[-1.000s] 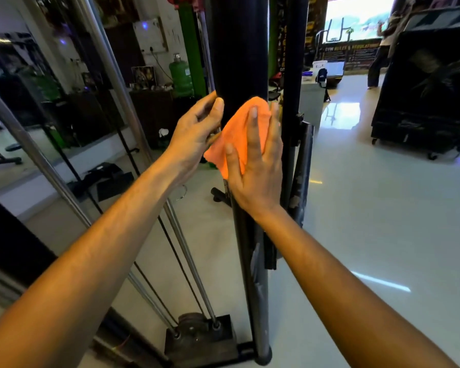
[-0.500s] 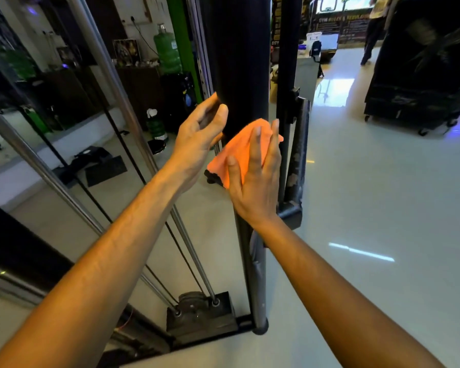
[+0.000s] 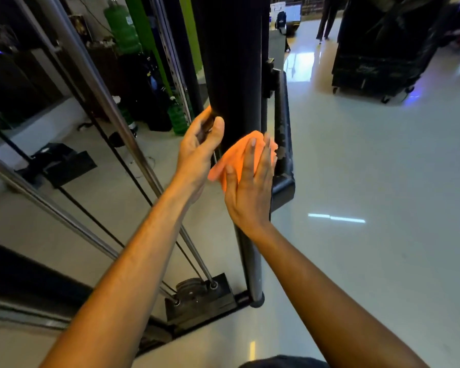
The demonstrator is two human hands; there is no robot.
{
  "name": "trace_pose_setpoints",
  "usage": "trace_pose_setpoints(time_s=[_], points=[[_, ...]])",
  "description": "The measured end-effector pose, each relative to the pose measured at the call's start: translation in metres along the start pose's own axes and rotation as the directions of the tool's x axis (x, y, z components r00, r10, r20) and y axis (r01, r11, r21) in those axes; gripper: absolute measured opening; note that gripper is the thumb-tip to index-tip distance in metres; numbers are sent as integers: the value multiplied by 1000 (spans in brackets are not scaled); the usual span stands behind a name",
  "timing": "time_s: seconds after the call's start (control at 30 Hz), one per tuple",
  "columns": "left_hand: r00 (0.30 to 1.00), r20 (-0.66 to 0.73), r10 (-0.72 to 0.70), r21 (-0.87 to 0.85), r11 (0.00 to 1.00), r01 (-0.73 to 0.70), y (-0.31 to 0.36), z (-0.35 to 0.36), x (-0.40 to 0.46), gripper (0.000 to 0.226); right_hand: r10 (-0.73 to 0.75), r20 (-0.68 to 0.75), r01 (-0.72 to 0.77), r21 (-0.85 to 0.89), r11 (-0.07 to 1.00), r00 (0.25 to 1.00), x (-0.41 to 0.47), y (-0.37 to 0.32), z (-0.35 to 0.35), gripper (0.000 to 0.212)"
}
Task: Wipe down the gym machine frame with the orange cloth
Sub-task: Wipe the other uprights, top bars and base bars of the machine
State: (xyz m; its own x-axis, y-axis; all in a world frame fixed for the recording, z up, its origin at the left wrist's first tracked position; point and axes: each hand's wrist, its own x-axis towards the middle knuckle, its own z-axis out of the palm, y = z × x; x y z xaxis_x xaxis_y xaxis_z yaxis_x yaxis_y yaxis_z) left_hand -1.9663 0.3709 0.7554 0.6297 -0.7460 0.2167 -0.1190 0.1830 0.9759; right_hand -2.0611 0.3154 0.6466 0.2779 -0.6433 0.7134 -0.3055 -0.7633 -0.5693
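Head view: the right hand [image 3: 250, 187] is laid flat, fingers straight, and the orange cloth [image 3: 237, 158] is pressed by it against the black upright post [image 3: 231, 75] of the gym machine frame. The cloth is bunched under the palm, with an edge showing past the fingertips and another toward the left hand [image 3: 199, 147]. That hand is cupped around the post's left side just above the cloth, thumb against the front, fingers curled behind; the post appears to be steadied by it.

For the stroke to be done well, even palm pressure should be kept, so that the cloth is dragged along the post rather than slid over. The lower, thinner length of post [image 3: 250, 264] down to the base plate [image 3: 197, 298] is judged still to need wiping, as is the scuffed side bracket [image 3: 283, 144] just right of the cloth. Chrome guide rods [image 3: 112, 115] stand further left, apart from both hands.
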Motion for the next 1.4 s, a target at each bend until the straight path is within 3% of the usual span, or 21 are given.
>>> trace_pose_setpoints(time_s=[0.13, 0.23, 0.37, 0.43, 0.6, 0.7, 0.8, 0.93, 1.03, 1.17, 1.3, 1.4], points=[[999, 30, 17, 13, 1000, -17, 1, 0, 0, 33, 71, -13, -71, -6, 997, 997, -9, -5, 3, 77], [999, 45, 23, 18, 1000, -24, -10, -1, -3, 40, 49, 89, -42, -79, 996, 995, -47, 26, 2, 85], [995, 95, -7, 29, 1000, 4, -35, -7, -18, 58, -58, 204, 80, -100, 992, 977, -75, 54, -22, 73], [991, 129, -27, 36, 999, 23, -46, -14, -25, 56, -59, 183, 73, -70, 995, 981, -81, 55, -35, 75], [981, 170, -96, 36, 995, 91, -54, -30, -26, 52, 133, -5, -133, 24, 991, 991, -89, 26, -59, 65], [978, 167, -128, 34, 992, 124, -57, -34, -23, 51, 169, 51, -172, 55, 984, 984, -92, 11, -41, 64], [973, 165, -160, 28, 987, 158, -64, -30, -20, 51, 211, 86, -210, -28, 977, 974, -87, 25, 9, 76], [968, 166, -189, 28, 982, 187, -81, -23, -22, 57, 241, 29, -234, -151, 961, 970, -94, 48, 53, 99], [965, 184, -186, 26, 982, 185, -93, -23, -24, 58, 281, 112, -259, -179, 949, 953, -136, 72, 60, 102], [957, 206, -204, 52, 979, 197, -100, -26, -24, 59, 432, 120, -422, -100, 901, 894, -143, 63, 61, 103], [947, 232, -223, 74, 975, 211, -107, -29, -17, 63, 411, 39, -411, 1, 912, 911, -104, 30, 59, 88], [950, 221, -223, 52, 975, 216, -117, -26, -19, 63, 343, 37, -339, -96, 936, 938, -112, 44, 59, 94]])
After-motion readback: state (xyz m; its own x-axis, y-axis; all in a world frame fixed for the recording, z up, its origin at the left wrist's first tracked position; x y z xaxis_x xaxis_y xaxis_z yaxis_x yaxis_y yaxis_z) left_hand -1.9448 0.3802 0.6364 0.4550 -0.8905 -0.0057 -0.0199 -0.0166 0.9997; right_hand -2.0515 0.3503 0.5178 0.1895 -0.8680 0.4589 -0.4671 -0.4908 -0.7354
